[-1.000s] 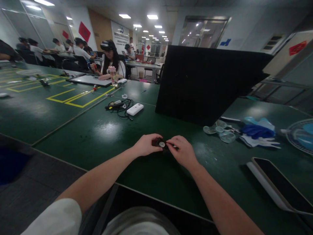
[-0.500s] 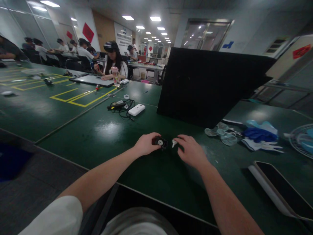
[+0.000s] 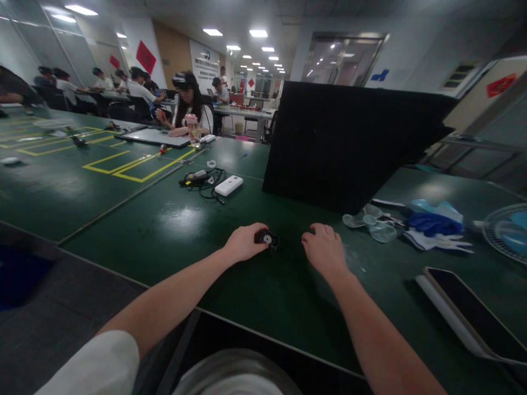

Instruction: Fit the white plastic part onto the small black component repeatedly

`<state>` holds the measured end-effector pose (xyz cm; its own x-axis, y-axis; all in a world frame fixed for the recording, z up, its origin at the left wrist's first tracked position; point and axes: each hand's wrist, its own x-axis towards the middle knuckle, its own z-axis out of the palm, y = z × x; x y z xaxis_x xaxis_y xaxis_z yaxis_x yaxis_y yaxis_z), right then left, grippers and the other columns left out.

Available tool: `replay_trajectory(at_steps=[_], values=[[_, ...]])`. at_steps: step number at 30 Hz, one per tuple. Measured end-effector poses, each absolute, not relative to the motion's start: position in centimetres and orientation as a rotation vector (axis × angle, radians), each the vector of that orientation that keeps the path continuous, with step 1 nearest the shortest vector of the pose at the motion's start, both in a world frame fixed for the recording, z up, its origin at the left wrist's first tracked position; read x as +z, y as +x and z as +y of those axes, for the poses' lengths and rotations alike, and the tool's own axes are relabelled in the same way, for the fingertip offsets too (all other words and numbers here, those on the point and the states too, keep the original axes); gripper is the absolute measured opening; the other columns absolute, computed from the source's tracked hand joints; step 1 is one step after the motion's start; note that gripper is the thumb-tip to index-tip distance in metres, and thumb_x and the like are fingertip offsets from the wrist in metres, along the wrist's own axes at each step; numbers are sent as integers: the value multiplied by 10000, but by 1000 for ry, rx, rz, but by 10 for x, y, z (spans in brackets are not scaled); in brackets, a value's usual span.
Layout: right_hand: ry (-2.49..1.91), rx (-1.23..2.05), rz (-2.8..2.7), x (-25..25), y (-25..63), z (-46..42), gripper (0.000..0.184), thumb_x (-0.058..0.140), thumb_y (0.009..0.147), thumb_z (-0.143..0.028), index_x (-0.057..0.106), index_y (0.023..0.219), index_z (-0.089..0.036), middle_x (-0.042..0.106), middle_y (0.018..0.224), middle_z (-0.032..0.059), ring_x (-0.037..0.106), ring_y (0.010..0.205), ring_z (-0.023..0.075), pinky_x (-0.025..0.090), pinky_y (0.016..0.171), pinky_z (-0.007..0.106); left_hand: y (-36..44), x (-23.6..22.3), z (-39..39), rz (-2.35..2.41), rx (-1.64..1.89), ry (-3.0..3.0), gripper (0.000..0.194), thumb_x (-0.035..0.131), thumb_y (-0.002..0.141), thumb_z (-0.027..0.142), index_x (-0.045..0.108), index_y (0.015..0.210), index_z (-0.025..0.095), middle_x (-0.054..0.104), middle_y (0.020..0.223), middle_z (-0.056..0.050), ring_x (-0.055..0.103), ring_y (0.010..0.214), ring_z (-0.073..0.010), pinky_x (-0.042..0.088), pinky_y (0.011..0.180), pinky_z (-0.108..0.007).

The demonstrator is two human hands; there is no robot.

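My left hand is closed, thumb and fingers gripping a small black part with a round white disc on its face. The part is held low over the green tabletop, its left end hidden by my fingers. To the right, apart from it, my right hand has its fingers curled inward with the back of the hand up. Its thumb and whatever lies between the fingertips are hidden from view.
A large black panel stands beyond my hands. A white power bank and a coiled black cable lie ahead left. Gloves, clear plastic cups, a fan and a phone lie right. Another person sits across.
My right hand has moved slightly right, away from the black part, and turned. The small white piece at its fingertips has gone out of sight. My left hand stays on the black part.
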<state>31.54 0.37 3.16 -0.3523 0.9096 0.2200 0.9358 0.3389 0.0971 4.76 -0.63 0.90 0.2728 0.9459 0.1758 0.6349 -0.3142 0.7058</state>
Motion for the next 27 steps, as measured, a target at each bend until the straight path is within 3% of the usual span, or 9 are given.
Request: replay_trajectory(at_steps=[5, 10, 14, 17, 21, 24, 27], values=[[-1761, 78, -2498, 25, 325, 5, 308, 539, 942, -302, 704, 1192, -234, 663, 1240, 135, 641, 1069, 306, 528, 843, 453, 48, 12, -6, 1449, 760, 2002, 509, 748, 792, 341, 619, 1281, 282, 737, 1118, -43, 703, 984, -247, 551, 836, -341], [-1910, 27, -2228, 49, 352, 10, 390, 391, 1003, -400, 728, 1096, -226, 703, 1165, 128, 678, 963, 269, 500, 742, 367, 48, 14, -8, 1434, 748, 2010, 502, 731, 809, 343, 612, 1293, 284, 730, 1151, -45, 699, 1008, -249, 552, 838, -341], [-2200, 90, -2065, 71, 376, 8, 459, 455, 949, -550, 752, 1019, -207, 740, 954, 142, 689, 804, 284, 484, 669, 374, 49, 16, -9, 1445, 726, 2008, 518, 734, 806, 350, 606, 1303, 278, 726, 1161, -48, 696, 1016, -247, 551, 851, -339], [-2096, 486, -2315, 71, 386, 3, 502, 649, 805, -607, 744, 1099, -211, 736, 1067, 120, 693, 905, 282, 514, 743, 358, 50, 17, -9, 1470, 720, 2031, 510, 735, 805, 364, 607, 1291, 282, 728, 1149, -33, 696, 1004, -232, 550, 856, -333], [-1924, 832, -2520, 65, 384, -4, 538, 767, 709, -445, 711, 1186, -203, 729, 1119, 92, 689, 963, 258, 521, 823, 326, 48, 17, -10, 1453, 727, 2062, 492, 714, 824, 381, 599, 1294, 291, 726, 1147, -20, 696, 1003, -223, 556, 843, -331], [-1973, 744, -2542, 61, 375, -4, 407, 714, 746, -348, 734, 1122, -192, 731, 1078, 100, 690, 947, 268, 522, 817, 353, 48, 16, -9, 1449, 715, 2066, 499, 719, 820, 375, 598, 1296, 287, 724, 1154, -27, 698, 1003, -224, 560, 830, -328], [-1820, 506, -2592, 54, 363, -3, 497, 687, 764, -275, 683, 1257, -217, 662, 1265, 114, 640, 1105, 288, 489, 932, 383, 49, 14, -9, 1439, 736, 2082, 500, 722, 817, 369, 596, 1293, 282, 725, 1146, -27, 698, 1000, -223, 557, 842, -334]])
